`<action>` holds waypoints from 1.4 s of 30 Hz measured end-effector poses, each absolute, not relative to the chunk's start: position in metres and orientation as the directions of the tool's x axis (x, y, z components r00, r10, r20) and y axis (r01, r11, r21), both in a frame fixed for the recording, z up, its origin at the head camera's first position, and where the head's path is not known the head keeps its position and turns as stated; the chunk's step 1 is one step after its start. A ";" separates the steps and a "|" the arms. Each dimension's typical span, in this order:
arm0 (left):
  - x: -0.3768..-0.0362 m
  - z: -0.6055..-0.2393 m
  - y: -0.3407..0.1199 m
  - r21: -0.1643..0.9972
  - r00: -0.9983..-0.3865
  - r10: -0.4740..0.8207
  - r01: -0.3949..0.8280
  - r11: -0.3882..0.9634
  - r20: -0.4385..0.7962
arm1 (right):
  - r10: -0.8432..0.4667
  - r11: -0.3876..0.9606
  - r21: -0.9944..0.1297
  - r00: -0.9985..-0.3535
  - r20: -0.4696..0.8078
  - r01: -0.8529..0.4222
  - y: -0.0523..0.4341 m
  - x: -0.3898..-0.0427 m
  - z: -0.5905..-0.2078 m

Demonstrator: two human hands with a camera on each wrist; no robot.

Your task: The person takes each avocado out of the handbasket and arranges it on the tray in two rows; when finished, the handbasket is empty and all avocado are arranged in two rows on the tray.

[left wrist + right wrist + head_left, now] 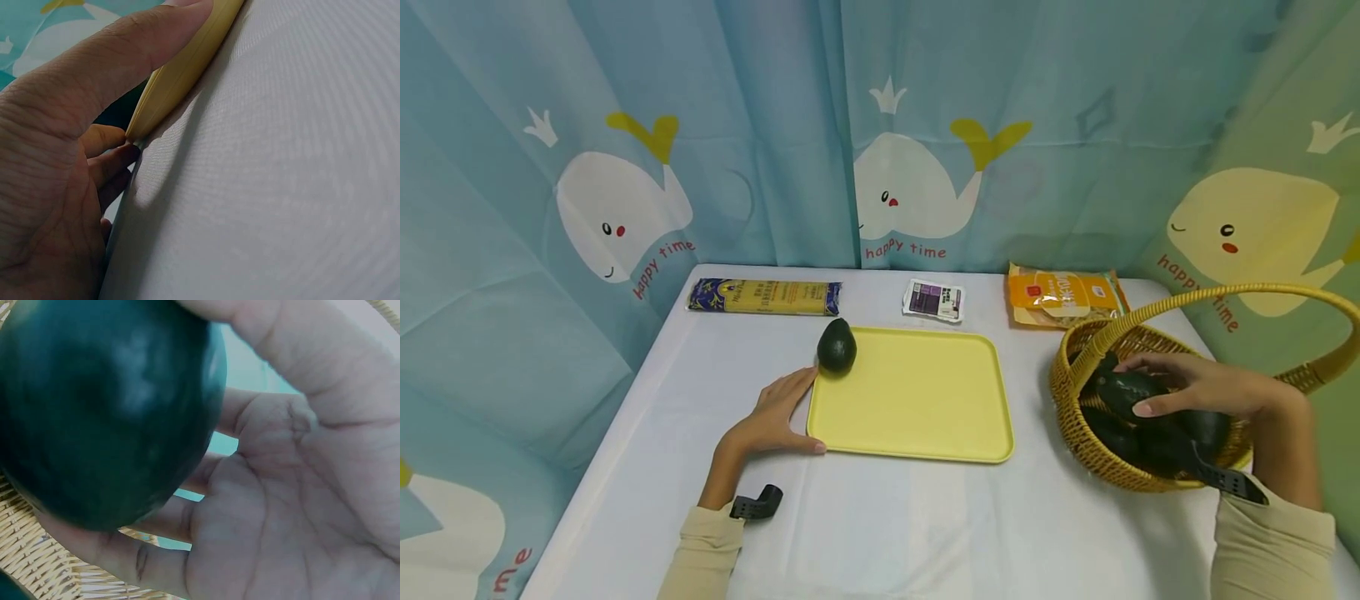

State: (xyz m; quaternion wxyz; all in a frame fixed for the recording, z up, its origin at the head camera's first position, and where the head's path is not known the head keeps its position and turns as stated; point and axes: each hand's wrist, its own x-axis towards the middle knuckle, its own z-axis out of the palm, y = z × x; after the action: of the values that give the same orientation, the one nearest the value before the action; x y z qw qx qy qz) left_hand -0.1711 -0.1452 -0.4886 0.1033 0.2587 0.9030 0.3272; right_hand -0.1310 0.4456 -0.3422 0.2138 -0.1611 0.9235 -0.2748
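My left hand (777,417) rests on the table at the left end of a yellow tray (917,400), its fingers spread along the side and the thumb against the front corner. In the left wrist view, the thumb (119,56) lies along the tray's wall (181,81). A dark green avocado (837,347) sits in the tray's back left corner, just past the fingertips. Inside the wicker basket (1078,429), my right hand (1206,385) grips another avocado (112,412) between thumb and fingers. Several more avocados (1108,435) lie under it, partly hidden by the hand.
Along the table's back edge lie a long pack of noodles (767,297), a small white and purple packet (933,301) and an orange food bag (1063,297). The basket's tall handle (1247,289) arches over my right wrist. A printed curtain (775,125) hangs behind.
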 end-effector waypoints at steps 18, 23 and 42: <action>-0.172 -0.491 -0.146 0.636 -0.845 0.535 0.406 0.656 -0.011 | -0.428 0.777 -0.616 -0.829 -0.360 -0.133 0.427 -0.111 -0.334; -0.173 -0.492 -0.146 0.630 -0.842 0.539 0.410 0.659 -0.016 | -0.492 0.678 -0.732 -0.781 -0.385 -0.066 0.420 -0.107 -0.333; -0.174 -0.491 -0.145 0.633 -0.840 0.542 0.422 0.649 0.005 | -0.775 0.364 -0.920 -0.595 -0.213 -0.144 0.370 -0.131 -0.341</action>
State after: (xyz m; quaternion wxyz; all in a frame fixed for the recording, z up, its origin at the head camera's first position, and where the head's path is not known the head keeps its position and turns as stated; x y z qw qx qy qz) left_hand -0.1745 -0.1451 -0.4914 0.0929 0.2667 0.9033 0.3229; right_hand -0.1315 0.3699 -0.3413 0.3320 -0.3040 0.7562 -0.4749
